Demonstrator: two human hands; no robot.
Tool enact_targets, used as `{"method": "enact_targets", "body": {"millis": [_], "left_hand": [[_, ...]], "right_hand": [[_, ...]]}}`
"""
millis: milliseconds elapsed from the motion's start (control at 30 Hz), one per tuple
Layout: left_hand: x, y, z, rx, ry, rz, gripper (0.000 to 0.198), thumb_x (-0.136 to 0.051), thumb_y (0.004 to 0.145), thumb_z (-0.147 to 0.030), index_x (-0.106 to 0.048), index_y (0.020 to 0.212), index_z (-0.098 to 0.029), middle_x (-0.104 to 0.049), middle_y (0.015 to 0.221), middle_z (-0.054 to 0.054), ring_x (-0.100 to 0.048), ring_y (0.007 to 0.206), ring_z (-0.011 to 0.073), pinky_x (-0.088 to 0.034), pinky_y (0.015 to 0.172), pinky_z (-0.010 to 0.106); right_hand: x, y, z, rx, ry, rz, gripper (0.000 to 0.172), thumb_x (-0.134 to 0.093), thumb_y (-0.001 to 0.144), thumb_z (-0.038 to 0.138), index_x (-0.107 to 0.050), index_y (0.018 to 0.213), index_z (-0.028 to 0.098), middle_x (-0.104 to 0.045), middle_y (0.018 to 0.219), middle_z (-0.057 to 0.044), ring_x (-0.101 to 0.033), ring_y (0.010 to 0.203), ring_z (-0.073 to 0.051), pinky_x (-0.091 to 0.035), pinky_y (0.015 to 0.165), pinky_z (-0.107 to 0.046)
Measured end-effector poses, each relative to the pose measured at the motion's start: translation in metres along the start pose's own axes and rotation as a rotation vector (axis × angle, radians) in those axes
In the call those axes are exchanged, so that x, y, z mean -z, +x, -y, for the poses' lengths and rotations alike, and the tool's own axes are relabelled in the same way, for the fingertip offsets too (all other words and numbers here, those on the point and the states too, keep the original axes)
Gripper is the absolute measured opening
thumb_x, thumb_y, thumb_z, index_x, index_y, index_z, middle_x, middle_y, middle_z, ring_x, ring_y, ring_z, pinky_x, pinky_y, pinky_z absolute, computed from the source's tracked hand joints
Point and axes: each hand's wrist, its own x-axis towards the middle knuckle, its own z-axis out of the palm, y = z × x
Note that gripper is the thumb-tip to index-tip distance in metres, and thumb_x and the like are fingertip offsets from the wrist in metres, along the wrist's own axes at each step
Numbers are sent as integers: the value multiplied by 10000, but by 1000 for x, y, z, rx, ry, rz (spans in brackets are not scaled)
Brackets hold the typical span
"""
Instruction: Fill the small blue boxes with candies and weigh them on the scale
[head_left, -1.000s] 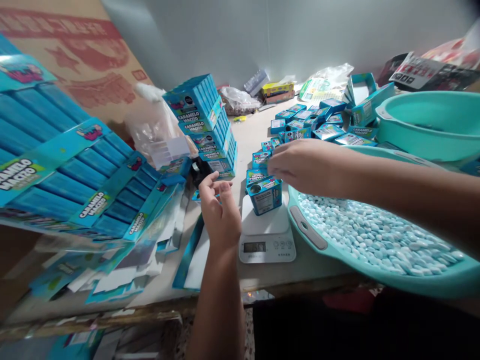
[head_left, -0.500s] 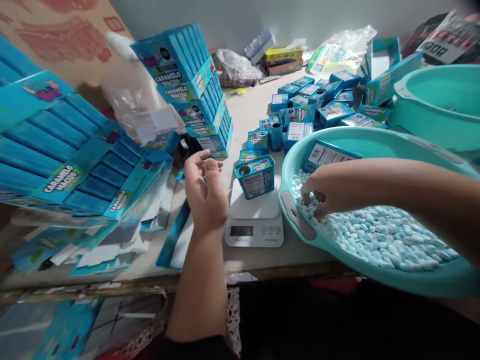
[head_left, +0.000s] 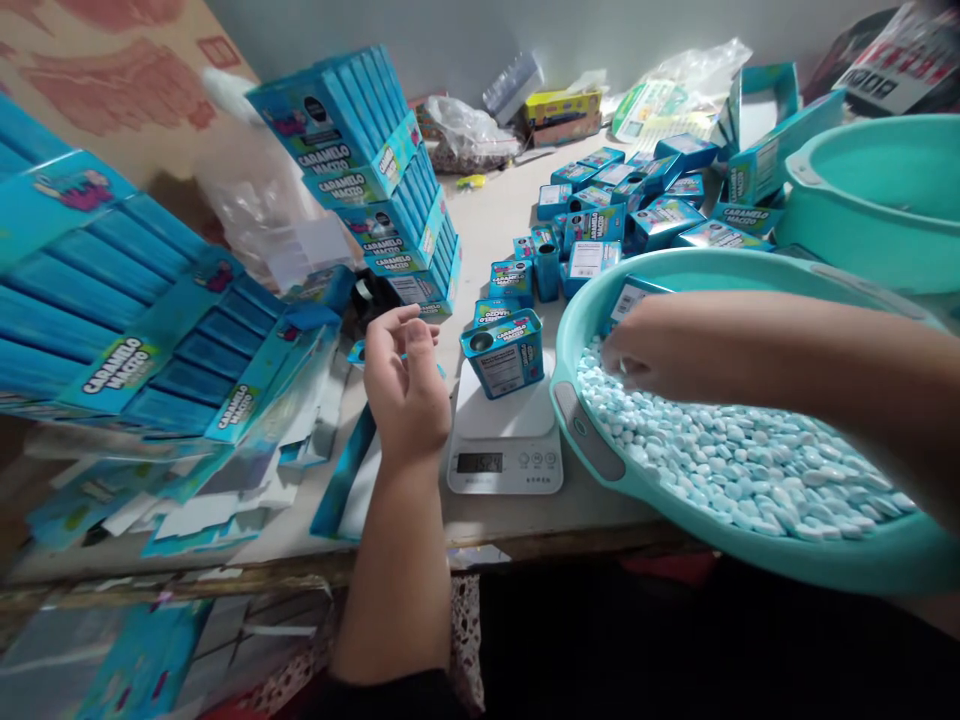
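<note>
A small blue candy box (head_left: 504,353) with a round hole in its top stands on a white digital scale (head_left: 505,438). My left hand (head_left: 405,375) hovers just left of the box, fingers loosely curled, holding nothing I can see. My right hand (head_left: 660,345) is lifted slightly over the pale blue candies (head_left: 735,460) in a teal basin (head_left: 600,455), fingers pinched together; what they hold is hidden.
Stacks of blue "Caramelo Macizo" cartons (head_left: 375,180) stand behind the scale, more lie at the left (head_left: 150,330). Several small blue boxes (head_left: 600,225) cover the table behind. A second teal basin (head_left: 885,200) sits at the right. Flattened cartons (head_left: 225,500) lie near the table's front edge.
My right hand went from above the box on the scale into the basin of candies, then rose a little with pinched fingers. My left hand stayed beside the box.
</note>
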Motion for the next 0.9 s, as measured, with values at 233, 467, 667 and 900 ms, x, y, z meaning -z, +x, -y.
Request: {"method": "enact_targets", "body": {"millis": [233,467,667,900], "left_hand": [[3,1,-4,27,3,0,416,-487,973,-539,-608,1135,-175,-680,950,60,-665,900,174,-505,773,298],[6,1,-4,61,61,-11,411,-471,974,-529,-626,1143,-188,-688,948,63,-657,898,183,-502,778,312],[10,2,-8,69,66,37,442,-476,963,-549,-628,1145,-176,-692,984,84,-659,926,203,-506,786,327],[11,0,-11,100,73,40,410,-480,968,-540,-628,1138,-198,-690,999,79,-652,931,198,-504,786,330]], "right_hand": [[42,17,3,24,14,-333,197,-534,837,180,-729,862,183,-638,731,-30,-483,637,-134,-294,629,-299],[70,57,29,196,222,-398,238,-622,801,170,-768,989,161,-713,833,-29,-586,744,-136,-375,696,-268],[65,79,40,250,216,-274,275,-634,790,146,-772,1027,170,-722,815,-32,-562,677,-128,-373,645,-274],[65,64,39,190,108,-358,293,-560,846,114,-747,1065,167,-720,948,-80,-594,804,-173,-366,695,-298]]}}
